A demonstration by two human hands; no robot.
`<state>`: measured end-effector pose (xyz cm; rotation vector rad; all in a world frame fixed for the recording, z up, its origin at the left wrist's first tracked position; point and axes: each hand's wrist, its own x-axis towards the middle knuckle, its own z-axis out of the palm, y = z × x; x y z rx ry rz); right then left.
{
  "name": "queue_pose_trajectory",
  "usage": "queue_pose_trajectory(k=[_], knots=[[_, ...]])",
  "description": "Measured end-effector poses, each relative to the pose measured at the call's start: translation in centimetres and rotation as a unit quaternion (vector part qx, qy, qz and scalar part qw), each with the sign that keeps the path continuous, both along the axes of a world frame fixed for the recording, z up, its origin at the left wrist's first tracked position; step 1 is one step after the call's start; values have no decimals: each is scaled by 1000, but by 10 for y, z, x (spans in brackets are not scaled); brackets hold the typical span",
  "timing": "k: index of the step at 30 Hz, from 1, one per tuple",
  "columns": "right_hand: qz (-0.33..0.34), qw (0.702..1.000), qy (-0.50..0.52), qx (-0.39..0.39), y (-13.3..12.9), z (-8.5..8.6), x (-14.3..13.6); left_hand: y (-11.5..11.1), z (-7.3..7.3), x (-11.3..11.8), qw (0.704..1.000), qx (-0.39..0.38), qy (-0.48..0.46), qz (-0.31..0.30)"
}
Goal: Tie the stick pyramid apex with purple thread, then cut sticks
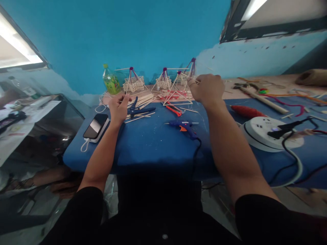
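Observation:
My left hand [119,108] is closed in a pinch beside the blue-handled pliers [143,110] and a pile of thin wooden sticks [146,100]; whatever lies between its fingers is hidden. Farther right, my right hand [208,89] is raised, its thumb and fingers pinched on what looks like a wooden stick [196,81]. Close to it stands a stick frame [172,89] with a purple-tied top. Behind are several small stick models [134,83] with stacked bases and purple peaks. A blue glue gun [184,125] lies between my forearms, near a red utility knife [174,109].
A smartphone [95,126] rests on a white block at left, near a green-labelled bottle [111,81]. At right are a round white power strip [268,132] with plugs and cables, a red bundle [247,111] and a wooden rod [264,99]. A blue wall rises behind.

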<state>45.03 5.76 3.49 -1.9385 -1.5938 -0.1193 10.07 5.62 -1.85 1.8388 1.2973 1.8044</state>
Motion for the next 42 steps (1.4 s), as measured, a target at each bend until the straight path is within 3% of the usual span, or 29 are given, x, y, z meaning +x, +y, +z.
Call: queue_pose_trajectory(k=[7,11,13,18,21,26,30,34,38,42], knots=[[-51,998,-25,-30,-13,14,-9,5,0,-8,1000,17,7,13],[-30,999,-1,13,-20,16,-10,16,-10,-10,992,-6,121,27],[-4,998,-14,62,-24,18,-11,19,-18,-11,972,-48,228,38],[85,988,-16,128,-32,19,-15,17,-32,-10,881,-209,414,92],[122,983,-13,140,-33,16,-17,18,-31,-5,846,-260,458,88],[142,981,-2,136,-31,11,-21,32,-23,4,826,-302,472,61],[157,978,-12,136,-28,6,-21,37,-20,1,843,-282,454,65],[194,964,-57,173,-21,-2,-24,26,-17,-2,856,-238,449,96],[290,928,-136,188,-22,-9,-41,10,-12,-2,873,-135,447,138],[382,878,-218,191,-31,-21,-70,-1,-9,3,891,-15,441,104]])
